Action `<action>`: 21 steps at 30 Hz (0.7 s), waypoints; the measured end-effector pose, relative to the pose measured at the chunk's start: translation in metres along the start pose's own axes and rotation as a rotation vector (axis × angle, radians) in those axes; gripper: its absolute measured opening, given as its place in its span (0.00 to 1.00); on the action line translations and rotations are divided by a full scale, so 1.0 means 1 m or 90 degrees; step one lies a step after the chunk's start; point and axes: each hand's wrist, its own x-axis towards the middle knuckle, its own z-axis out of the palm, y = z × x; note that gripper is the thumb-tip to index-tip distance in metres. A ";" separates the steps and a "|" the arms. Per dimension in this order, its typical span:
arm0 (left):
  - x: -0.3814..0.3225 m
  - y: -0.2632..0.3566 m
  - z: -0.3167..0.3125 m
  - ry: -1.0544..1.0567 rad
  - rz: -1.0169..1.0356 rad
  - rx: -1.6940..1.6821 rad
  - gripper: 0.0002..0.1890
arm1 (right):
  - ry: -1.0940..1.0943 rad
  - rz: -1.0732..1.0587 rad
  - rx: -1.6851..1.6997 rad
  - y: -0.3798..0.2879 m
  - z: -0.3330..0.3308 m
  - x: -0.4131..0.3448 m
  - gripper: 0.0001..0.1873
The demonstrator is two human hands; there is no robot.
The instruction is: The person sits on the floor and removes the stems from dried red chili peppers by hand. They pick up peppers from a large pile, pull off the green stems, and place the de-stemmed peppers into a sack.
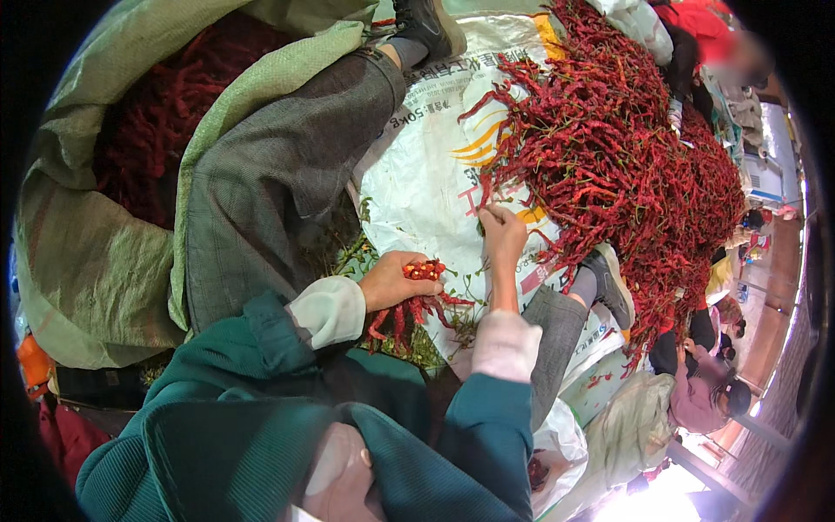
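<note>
My left hand (399, 280) is closed around a bunch of dried red chillies (408, 320); their cut or stemless ends, some showing pale seeds, stick up above the fingers and the tips hang below. To its right, my right hand (502, 225) reaches over a white woven sack (417, 169) laid flat, with fingertips pinched together at a red chilli (486, 189) near the edge of the pile. A large heap of dried red chillies with stems (607, 150) lies beyond my right hand. Green stems (355, 254) are scattered on the sack and between my legs.
At the left, a big open woven sack (72, 261) holds more red chillies (150, 143). My shoes rest at the top of the white sack and beside the heap. A white plastic bag (564, 444) stands at lower right. Other people sit beyond the heap.
</note>
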 end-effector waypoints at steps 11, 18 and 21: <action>0.005 -0.004 -0.001 -0.009 -0.081 -0.311 0.14 | -0.115 -0.075 0.075 0.000 -0.029 -0.130 0.09; 0.000 -0.007 -0.003 -0.009 -0.075 -0.186 0.10 | -0.172 0.088 0.286 -0.029 -0.034 -0.121 0.09; 0.002 -0.013 0.001 -0.004 -0.045 -0.103 0.11 | -0.179 0.084 0.332 -0.026 -0.021 -0.109 0.10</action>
